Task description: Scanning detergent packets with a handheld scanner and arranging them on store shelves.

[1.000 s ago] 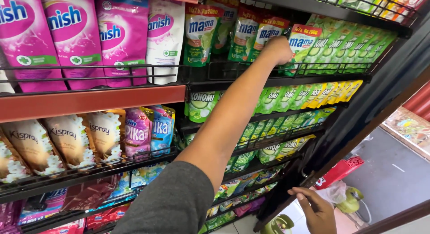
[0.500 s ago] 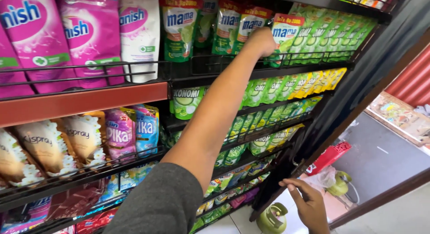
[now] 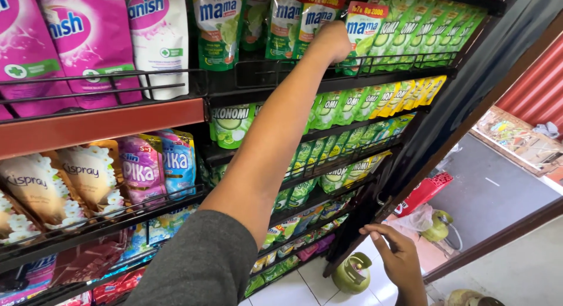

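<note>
The left hand [image 3: 331, 41] is reaching up to the top wire shelf [image 3: 375, 77] and is resting against a green refill pouch with a red top [image 3: 362, 31]; its fingers are curling in toward that pouch, but I cannot tell whether they are actually gripping it, since the back of the hand is hiding them. The pouch is standing upright at the front of the shelf, behind the black wire rail, with a row of matching green pouches [image 3: 434, 30] packed to its right and 3 more to its left.

The right hand [image 3: 399, 256] is hanging low beside the dark shelf frame [image 3: 363, 224], fingers loosely spread and holding nothing.

Pink pouches [image 3: 88, 36] and a white one [image 3: 158, 39] are filling the upper left shelf. Below them, beige, pink and blue pouches [image 3: 143, 168] are leaning in a wire basket. Yellow pouches [image 3: 410, 95] are sitting on the second shelf on the right. A small green gas cylinder [image 3: 352, 274] is standing on the white tiled floor [image 3: 293, 291] just beside the right hand, and a red basket [image 3: 425, 191] is lying further back.
</note>
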